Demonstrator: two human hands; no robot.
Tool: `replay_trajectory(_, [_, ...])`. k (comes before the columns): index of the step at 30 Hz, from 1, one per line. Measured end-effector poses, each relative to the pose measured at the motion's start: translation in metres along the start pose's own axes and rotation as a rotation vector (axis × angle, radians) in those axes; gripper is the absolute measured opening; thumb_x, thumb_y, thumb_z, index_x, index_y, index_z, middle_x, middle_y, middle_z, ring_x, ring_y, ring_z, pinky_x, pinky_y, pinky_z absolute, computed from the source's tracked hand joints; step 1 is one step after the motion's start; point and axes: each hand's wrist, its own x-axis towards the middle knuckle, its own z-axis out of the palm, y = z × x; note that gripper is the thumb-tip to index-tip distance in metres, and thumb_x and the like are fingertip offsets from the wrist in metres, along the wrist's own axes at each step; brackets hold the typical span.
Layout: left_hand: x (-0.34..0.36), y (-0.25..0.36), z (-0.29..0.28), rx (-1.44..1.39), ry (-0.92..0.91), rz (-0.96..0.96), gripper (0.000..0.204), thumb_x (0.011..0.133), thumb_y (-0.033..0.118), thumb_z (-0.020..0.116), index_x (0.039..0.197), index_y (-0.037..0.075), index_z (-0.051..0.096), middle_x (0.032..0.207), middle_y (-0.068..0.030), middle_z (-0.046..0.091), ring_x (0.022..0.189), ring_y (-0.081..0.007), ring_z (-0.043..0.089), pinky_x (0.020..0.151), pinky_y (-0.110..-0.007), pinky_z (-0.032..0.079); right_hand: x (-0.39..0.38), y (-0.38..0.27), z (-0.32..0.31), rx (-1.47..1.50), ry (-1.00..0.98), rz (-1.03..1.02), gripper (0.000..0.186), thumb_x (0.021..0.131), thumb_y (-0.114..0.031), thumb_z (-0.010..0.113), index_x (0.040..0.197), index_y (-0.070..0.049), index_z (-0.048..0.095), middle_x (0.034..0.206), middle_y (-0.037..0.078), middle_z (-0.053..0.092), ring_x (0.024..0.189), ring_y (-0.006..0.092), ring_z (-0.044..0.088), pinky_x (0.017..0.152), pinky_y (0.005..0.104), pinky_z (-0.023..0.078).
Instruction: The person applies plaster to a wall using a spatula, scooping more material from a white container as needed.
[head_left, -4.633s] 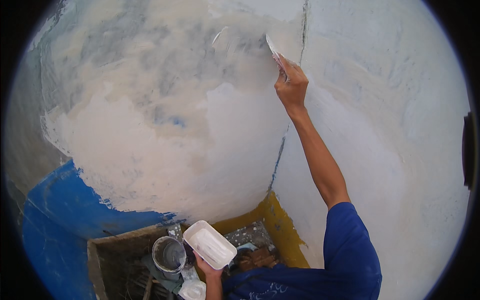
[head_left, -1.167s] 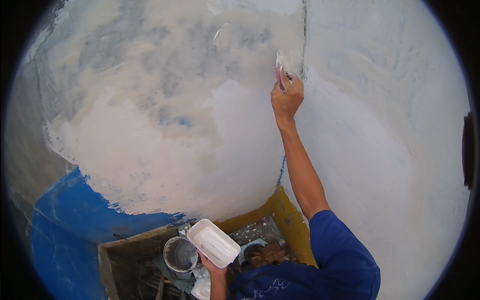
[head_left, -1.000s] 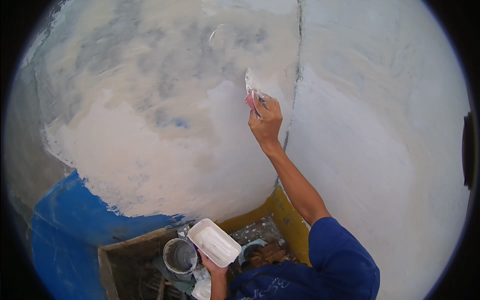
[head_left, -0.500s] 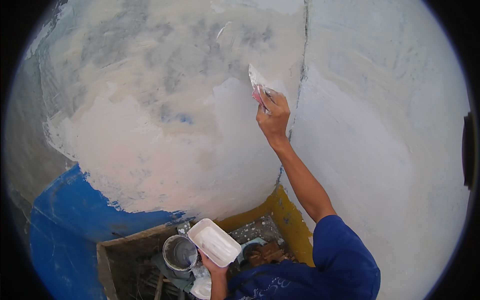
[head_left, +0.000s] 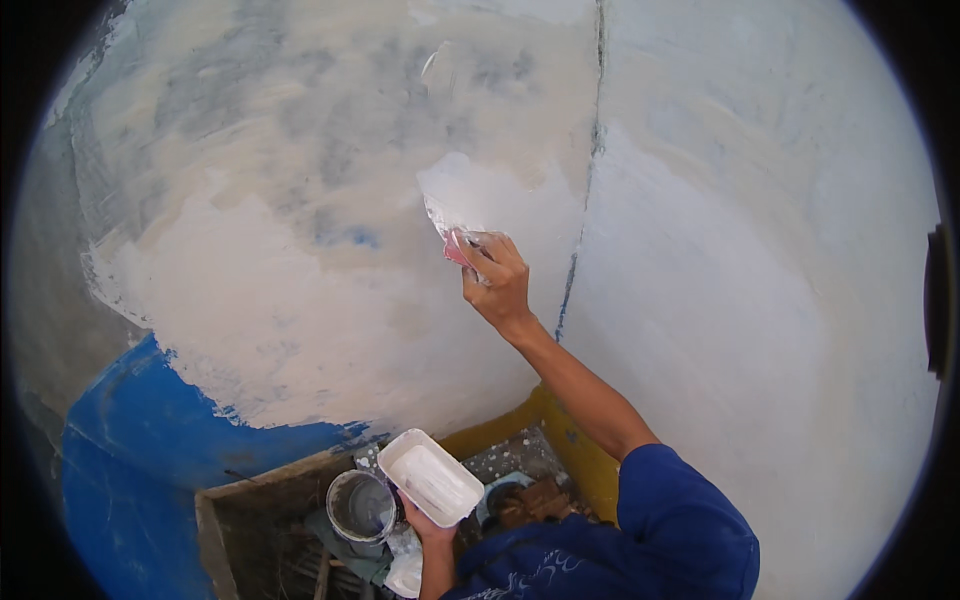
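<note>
My right hand point(head_left: 495, 283) is raised against the wall and grips a putty knife point(head_left: 447, 228) with a pink handle. Its blade lies flat on a fresh white patch of filler point(head_left: 470, 190), left of the wall corner point(head_left: 590, 170). Low in the picture, my left hand point(head_left: 425, 520) holds a white rectangular tray point(head_left: 430, 477) from below, with white filler in it. The tray hangs over the floor near a round bucket point(head_left: 361, 505).
Pale filler covers much of the left wall point(head_left: 260, 290), over blue paint point(head_left: 130, 440) at its lower part. The right wall point(head_left: 760, 300) is whitish. A yellow skirting strip point(head_left: 560, 440) runs along the floor corner. A wooden crate edge point(head_left: 215, 530) borders the bucket.
My right hand has come down and to the left across the wall with the putty knife, leaving a white smear of filler. The tray in my left hand has hardly moved.
</note>
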Motion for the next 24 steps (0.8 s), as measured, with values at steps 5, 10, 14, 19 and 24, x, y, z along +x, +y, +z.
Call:
replay_trajectory(5, [0.000, 0.000, 0.011, -0.015, -0.038, -0.014, 0.070, 0.098, 0.063, 0.042, 0.150, 0.015, 0.041, 0.148, -0.0090, 0.050, 0.131, -0.0371, 0.052, 0.110, -0.059, 0.040, 0.032, 0.051, -0.044, -0.013, 0.359, 0.306, 0.035, 0.078, 0.007, 0.066, 0.111, -0.003, 0.075, 0.094, 0.013, 0.069, 0.086, 0.0287, 0.066, 0.075, 0.0353, 0.053])
replay_trajectory(10, [-0.005, -0.002, 0.013, -0.019, 0.012, 0.000, 0.064, 0.100, 0.057, 0.044, 0.148, 0.014, 0.043, 0.141, -0.0105, 0.056, 0.125, -0.0354, 0.057, 0.105, -0.058, 0.046, 0.066, 0.066, -0.031, -0.165, 0.373, 0.483, 0.039, 0.077, 0.005, 0.066, 0.115, -0.003, 0.073, 0.097, 0.014, 0.065, 0.085, 0.0292, 0.064, 0.074, 0.0359, 0.052])
replay_trajectory(14, [-0.010, -0.002, 0.021, -0.016, 0.015, 0.003, 0.065, 0.100, 0.057, 0.043, 0.148, 0.014, 0.042, 0.141, -0.0105, 0.056, 0.125, -0.0357, 0.057, 0.105, -0.058, 0.046, 0.058, 0.010, 0.010, -0.109, 0.257, 0.158, 0.043, 0.073, 0.004, 0.069, 0.115, -0.003, 0.073, 0.099, 0.013, 0.065, 0.088, 0.0289, 0.064, 0.075, 0.0364, 0.053])
replay_trajectory(19, [-0.001, 0.002, 0.011, 0.015, -0.034, -0.033, 0.070, 0.099, 0.063, 0.041, 0.151, 0.016, 0.041, 0.149, -0.0089, 0.050, 0.131, -0.0371, 0.052, 0.110, -0.059, 0.041, 0.047, -0.023, 0.009, 0.141, 0.105, 0.087, 0.042, 0.074, 0.006, 0.068, 0.115, -0.004, 0.073, 0.101, 0.012, 0.066, 0.087, 0.0277, 0.065, 0.076, 0.0358, 0.053])
replay_trajectory(24, [0.004, 0.004, 0.010, -0.038, -0.064, -0.040, 0.070, 0.099, 0.062, 0.041, 0.151, 0.016, 0.040, 0.149, -0.0089, 0.049, 0.131, -0.0370, 0.052, 0.110, -0.059, 0.041, 0.089, 0.035, -0.012, -0.306, 0.461, 0.048, 0.048, 0.072, 0.007, 0.068, 0.116, -0.011, 0.073, 0.107, 0.008, 0.065, 0.096, 0.0277, 0.060, 0.070, 0.0382, 0.054])
